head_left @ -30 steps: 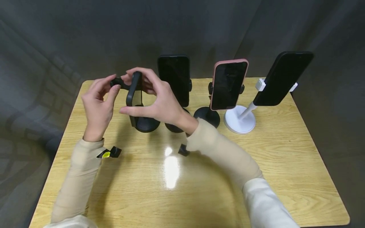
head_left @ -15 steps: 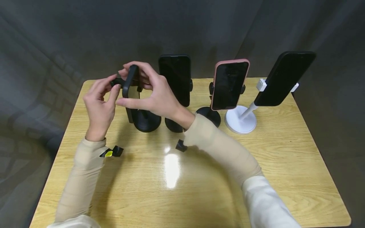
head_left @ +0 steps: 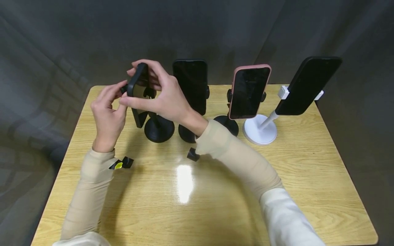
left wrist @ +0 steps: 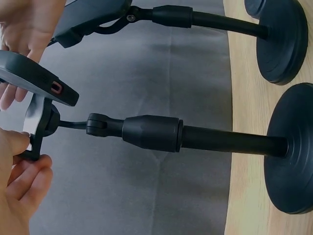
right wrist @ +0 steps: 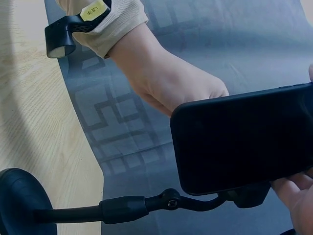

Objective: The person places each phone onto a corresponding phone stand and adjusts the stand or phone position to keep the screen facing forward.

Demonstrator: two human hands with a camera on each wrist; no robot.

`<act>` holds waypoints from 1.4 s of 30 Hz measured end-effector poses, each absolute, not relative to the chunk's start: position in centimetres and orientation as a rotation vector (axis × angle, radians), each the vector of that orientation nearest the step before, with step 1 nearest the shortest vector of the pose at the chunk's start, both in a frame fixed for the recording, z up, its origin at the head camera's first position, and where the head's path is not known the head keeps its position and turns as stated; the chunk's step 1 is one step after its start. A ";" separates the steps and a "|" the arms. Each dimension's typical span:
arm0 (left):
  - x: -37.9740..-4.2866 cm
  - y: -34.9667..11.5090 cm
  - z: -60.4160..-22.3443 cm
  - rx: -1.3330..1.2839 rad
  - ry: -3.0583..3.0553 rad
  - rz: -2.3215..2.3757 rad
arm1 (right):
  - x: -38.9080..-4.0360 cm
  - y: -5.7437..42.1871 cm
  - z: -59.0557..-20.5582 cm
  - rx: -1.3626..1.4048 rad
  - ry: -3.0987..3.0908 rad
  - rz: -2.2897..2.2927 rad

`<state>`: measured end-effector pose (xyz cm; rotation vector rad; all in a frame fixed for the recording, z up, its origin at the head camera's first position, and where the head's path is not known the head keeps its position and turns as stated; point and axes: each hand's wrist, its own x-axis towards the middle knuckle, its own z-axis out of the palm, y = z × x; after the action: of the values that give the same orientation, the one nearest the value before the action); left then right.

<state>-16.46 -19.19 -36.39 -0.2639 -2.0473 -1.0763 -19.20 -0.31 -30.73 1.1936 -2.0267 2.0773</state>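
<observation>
In the head view my right hand (head_left: 172,99) grips a black-cased phone (head_left: 135,82) by its edges, thumb on the near side and fingers on the far side. My left hand (head_left: 107,119) is just left of it; the left wrist view shows its thumb and fingers pinching the end of a phone holder's clamp (left wrist: 36,142). That clamp tops a black stand with a round base (head_left: 159,130). The phone (left wrist: 41,78) is close against the clamp at an angle; whether it is seated there I cannot tell. The right wrist view shows the phone's dark screen (right wrist: 239,142).
To the right, a black phone (head_left: 191,85) and a pink-cased phone (head_left: 250,92) stand in black holders. Farther right a black phone (head_left: 307,85) leans in a white holder (head_left: 260,130). The wooden table (head_left: 215,205) meets a dark cloth (head_left: 215,30) behind.
My right hand has moved up and left with the phone, bringing it closer to my left hand and over the clamp. The left hand has hardly shifted.
</observation>
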 end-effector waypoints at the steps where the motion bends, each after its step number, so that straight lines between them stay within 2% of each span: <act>1: -16.5 -19.2 -36.4 -0.265 -2.047 -1.069 | -19.2 -0.3 -30.7 1.187 -2.029 2.077; 12: -16.8 -19.7 -36.9 -0.302 -2.018 -1.017 | -19.3 -1.1 -30.4 0.971 -2.058 2.182; 19: -17.2 -19.9 -37.4 -0.312 -1.965 -1.042 | -19.1 -1.5 -30.5 0.898 -2.092 2.055; 29: -17.3 -19.3 -37.4 -0.298 -1.956 -1.019 | -18.6 -2.5 -30.1 0.593 -2.185 2.001; 42: -17.0 -19.7 -37.0 -0.296 -1.970 -0.938 | -18.7 -4.1 -31.1 0.566 -2.097 2.044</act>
<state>-16.98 -19.73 -37.03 -0.2962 -1.9698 -0.9378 -18.66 -4.11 -31.14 0.5660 -2.0967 2.0440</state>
